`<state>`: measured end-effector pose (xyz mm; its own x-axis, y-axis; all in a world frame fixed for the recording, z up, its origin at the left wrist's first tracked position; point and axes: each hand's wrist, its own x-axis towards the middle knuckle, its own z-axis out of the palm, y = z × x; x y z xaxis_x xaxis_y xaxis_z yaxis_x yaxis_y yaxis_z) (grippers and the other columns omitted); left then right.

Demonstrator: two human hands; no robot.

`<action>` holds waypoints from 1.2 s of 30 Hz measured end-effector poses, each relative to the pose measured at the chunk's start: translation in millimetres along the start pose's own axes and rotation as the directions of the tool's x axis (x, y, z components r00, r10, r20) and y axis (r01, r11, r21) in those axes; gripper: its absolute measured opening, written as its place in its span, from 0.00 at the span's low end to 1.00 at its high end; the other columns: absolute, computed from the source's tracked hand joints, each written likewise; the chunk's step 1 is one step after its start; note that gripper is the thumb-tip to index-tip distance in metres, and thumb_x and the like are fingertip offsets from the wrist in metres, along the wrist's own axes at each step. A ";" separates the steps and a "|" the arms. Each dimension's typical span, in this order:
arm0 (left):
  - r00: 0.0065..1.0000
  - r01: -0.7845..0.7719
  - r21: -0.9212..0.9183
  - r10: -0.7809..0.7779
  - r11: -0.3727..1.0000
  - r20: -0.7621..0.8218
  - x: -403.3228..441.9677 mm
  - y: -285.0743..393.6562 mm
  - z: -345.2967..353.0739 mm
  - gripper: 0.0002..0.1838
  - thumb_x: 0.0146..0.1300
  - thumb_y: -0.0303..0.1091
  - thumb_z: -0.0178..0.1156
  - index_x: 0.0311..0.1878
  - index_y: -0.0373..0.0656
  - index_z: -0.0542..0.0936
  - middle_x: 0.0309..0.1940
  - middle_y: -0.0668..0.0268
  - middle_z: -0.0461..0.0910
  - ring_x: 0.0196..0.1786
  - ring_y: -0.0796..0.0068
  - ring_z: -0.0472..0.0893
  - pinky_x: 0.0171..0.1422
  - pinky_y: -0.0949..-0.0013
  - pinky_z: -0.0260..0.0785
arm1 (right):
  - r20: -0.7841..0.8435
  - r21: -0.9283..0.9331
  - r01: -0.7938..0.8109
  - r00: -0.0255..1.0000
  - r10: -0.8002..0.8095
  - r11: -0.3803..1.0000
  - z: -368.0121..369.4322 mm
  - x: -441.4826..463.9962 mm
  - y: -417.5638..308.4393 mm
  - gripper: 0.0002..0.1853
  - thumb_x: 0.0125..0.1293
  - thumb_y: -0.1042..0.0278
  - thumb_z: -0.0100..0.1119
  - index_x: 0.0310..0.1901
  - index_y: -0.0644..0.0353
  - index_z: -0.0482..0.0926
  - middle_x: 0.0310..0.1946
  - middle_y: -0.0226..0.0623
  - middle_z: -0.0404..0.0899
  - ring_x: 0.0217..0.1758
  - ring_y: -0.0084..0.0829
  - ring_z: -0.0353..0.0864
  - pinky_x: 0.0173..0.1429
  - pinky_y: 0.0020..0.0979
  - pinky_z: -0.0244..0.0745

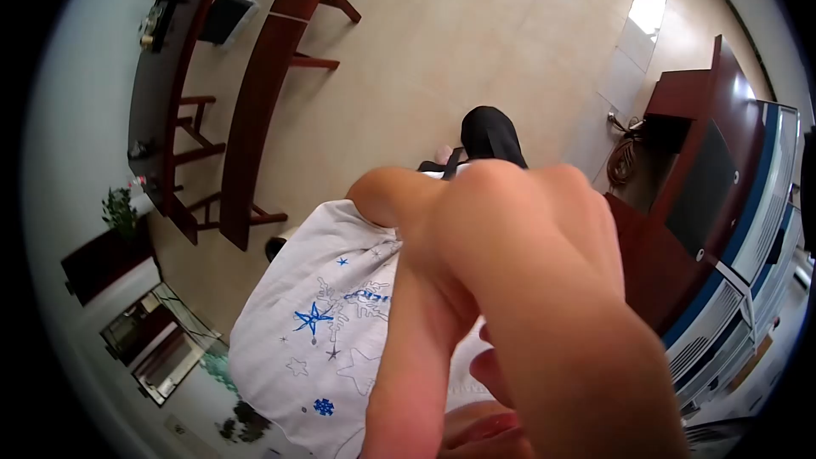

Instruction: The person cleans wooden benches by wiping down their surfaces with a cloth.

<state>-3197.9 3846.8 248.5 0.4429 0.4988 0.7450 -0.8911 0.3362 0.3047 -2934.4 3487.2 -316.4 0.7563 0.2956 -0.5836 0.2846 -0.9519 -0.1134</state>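
Observation:
Very close to the camera, my left hand (510, 238) fills the lower middle of the head view. Its knuckles point away from me, and the bent index finger (578, 348) and the thumb (408, 357) run back past the bottom edge. Between them, curled fingertips (491, 370) show. The tips of the thumb and index finger are out of frame, so whatever they grip is hidden. Behind the hand is my white shirt (289, 357) with blue stars and snowflakes. My right hand cannot be seen.
A dark wooden bench (263, 93) and a long table (157, 93) stand at left. On the right is a reddish-brown cabinet (693, 153) with a coiled cable (623, 161) beside it. A dark shoe (491, 136) rests on the beige tiled floor (459, 42).

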 end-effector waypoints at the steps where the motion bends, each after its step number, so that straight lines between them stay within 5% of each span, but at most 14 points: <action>1: 1.000 0.015 -0.022 -0.015 1.000 -0.010 16.8 6.9 -34.2 0.08 0.75 0.37 0.62 0.53 0.57 0.84 0.19 0.67 0.70 0.16 0.75 0.59 0.21 0.69 0.49 | 0.026 0.000 -0.027 0.999 0.026 1.000 4.7 -3.3 -27.1 0.35 0.62 0.36 0.71 0.54 0.64 0.85 0.48 0.56 0.88 0.55 0.57 0.87 0.61 0.51 0.80; 7: 0.996 0.078 -0.017 -0.079 0.997 -0.043 115.7 45.0 -229.7 0.08 0.75 0.37 0.60 0.53 0.55 0.83 0.22 0.66 0.71 0.18 0.74 0.62 0.24 0.69 0.53 | 0.128 0.036 -0.042 0.991 0.037 0.998 32.7 62.2 -227.7 0.34 0.63 0.36 0.71 0.54 0.64 0.85 0.48 0.56 0.88 0.55 0.57 0.87 0.60 0.51 0.80; 12: 0.993 0.108 0.079 -0.103 0.991 -0.065 243.6 115.0 -397.8 0.09 0.75 0.37 0.59 0.53 0.53 0.83 0.23 0.64 0.73 0.20 0.73 0.64 0.25 0.69 0.55 | 0.068 0.123 0.058 0.995 -0.067 0.991 -12.9 189.9 -455.4 0.34 0.64 0.37 0.70 0.55 0.63 0.84 0.48 0.55 0.88 0.55 0.57 0.87 0.60 0.51 0.80; 18: 0.994 -0.018 0.201 0.039 0.979 -0.099 358.5 190.4 -560.0 0.10 0.76 0.38 0.57 0.54 0.50 0.82 0.26 0.63 0.75 0.22 0.72 0.67 0.28 0.69 0.59 | -0.134 0.186 0.452 0.891 -0.433 0.872 -164.7 357.1 -812.8 0.33 0.65 0.36 0.70 0.53 0.64 0.84 0.48 0.56 0.88 0.54 0.57 0.87 0.58 0.51 0.81; 20: 0.993 -0.067 0.222 0.085 0.973 -0.076 390.1 207.8 -618.4 0.10 0.76 0.38 0.57 0.54 0.49 0.82 0.26 0.62 0.75 0.23 0.72 0.68 0.28 0.69 0.60 | -0.199 0.189 0.555 0.830 -0.522 0.810 -196.6 415.4 -923.4 0.31 0.66 0.37 0.71 0.43 0.66 0.82 0.45 0.56 0.88 0.50 0.48 0.88 0.52 0.46 0.81; 22: 0.992 -0.104 0.233 0.119 0.967 -0.050 427.5 230.1 -675.6 0.10 0.76 0.38 0.56 0.54 0.49 0.82 0.27 0.62 0.76 0.24 0.72 0.69 0.29 0.69 0.61 | -0.281 0.257 0.597 0.799 -0.532 0.760 -232.0 434.3 -1018.9 0.33 0.65 0.36 0.71 0.46 0.68 0.82 0.45 0.58 0.88 0.52 0.54 0.87 0.55 0.49 0.80; 27: 0.980 -0.197 0.216 0.195 0.956 0.029 540.6 279.3 -788.8 0.11 0.76 0.38 0.55 0.54 0.46 0.81 0.29 0.60 0.77 0.26 0.71 0.71 0.31 0.68 0.64 | -0.346 0.286 0.536 0.831 -0.436 0.795 -265.3 473.0 -1122.2 0.35 0.66 0.37 0.70 0.57 0.65 0.84 0.53 0.59 0.86 0.59 0.55 0.85 0.63 0.49 0.78; 31: 0.962 -0.273 0.211 0.267 0.939 0.057 627.6 317.8 -897.1 0.12 0.76 0.39 0.53 0.54 0.45 0.81 0.31 0.59 0.78 0.27 0.70 0.73 0.32 0.68 0.66 | -0.234 0.249 0.362 0.923 -0.307 0.899 -246.2 498.1 -1148.2 0.39 0.64 0.36 0.69 0.60 0.69 0.81 0.55 0.62 0.85 0.61 0.60 0.83 0.66 0.52 0.77; 36: 0.983 -0.185 0.202 0.182 0.962 0.036 740.8 334.8 -1071.0 0.13 0.77 0.39 0.52 0.54 0.43 0.80 0.33 0.58 0.80 0.29 0.69 0.75 0.34 0.68 0.68 | 0.007 0.194 0.103 0.994 -0.106 0.975 -229.7 529.8 -1237.3 0.40 0.64 0.36 0.69 0.60 0.69 0.81 0.55 0.63 0.85 0.61 0.61 0.83 0.65 0.52 0.77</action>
<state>-3062.6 5184.4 266.8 0.2696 0.5229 0.8086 -0.9590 0.0693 0.2749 -2750.5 4840.0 -300.6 0.7178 0.3947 -0.5735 0.2410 -0.9137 -0.3271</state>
